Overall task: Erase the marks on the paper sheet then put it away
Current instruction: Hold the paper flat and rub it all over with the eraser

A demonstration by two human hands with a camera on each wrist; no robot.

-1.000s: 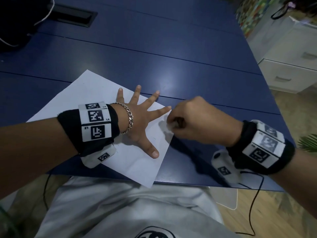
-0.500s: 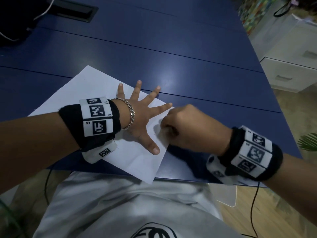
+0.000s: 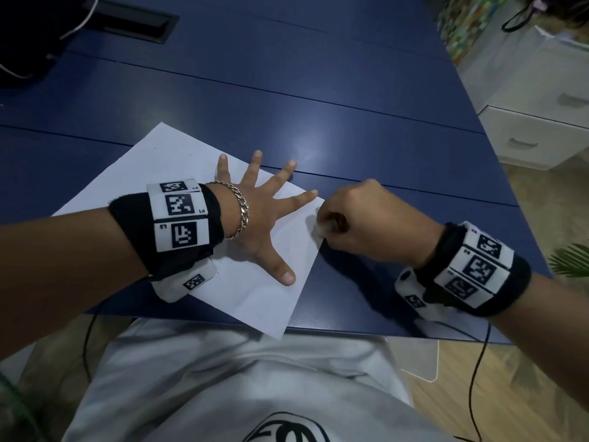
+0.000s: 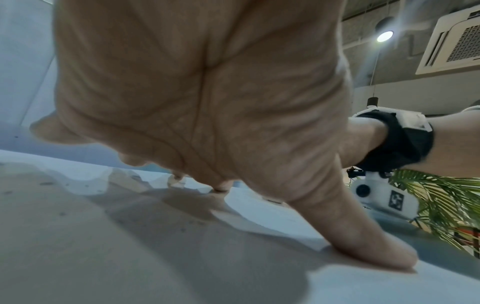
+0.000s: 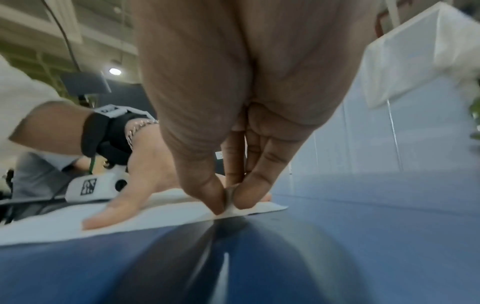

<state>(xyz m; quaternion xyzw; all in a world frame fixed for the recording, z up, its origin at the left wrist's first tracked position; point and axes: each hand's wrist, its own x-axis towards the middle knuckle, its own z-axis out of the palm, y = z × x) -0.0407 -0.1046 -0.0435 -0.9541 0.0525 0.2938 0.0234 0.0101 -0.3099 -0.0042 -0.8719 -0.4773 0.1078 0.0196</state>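
A white paper sheet (image 3: pixel 153 167) lies at an angle on the blue table (image 3: pixel 318 100), one corner hanging over the near edge. My left hand (image 3: pixel 264 215) presses flat on it with fingers spread wide; in the left wrist view the thumb (image 4: pixel 363 242) bears down on the paper (image 4: pixel 130 246). My right hand (image 3: pixel 360 224) is curled at the sheet's right edge and pinches a small white eraser (image 3: pixel 320 230). In the right wrist view the thumb and fingers squeeze the eraser (image 5: pixel 230 200) down onto the paper's edge (image 5: pixel 155 216). Faint small marks show on the sheet near the thumb.
A black cable hatch (image 3: pixel 134 19) is set in the table at the far left beside a dark bag (image 3: pixel 22 36). White drawers (image 3: pixel 535 122) stand right of the table. A green plant (image 3: pixel 570 260) is at the right edge. Cables hang below the table front.
My right hand with the eraser has shifted back and forth along the sheet's right edge. The left hand stays spread on the paper.
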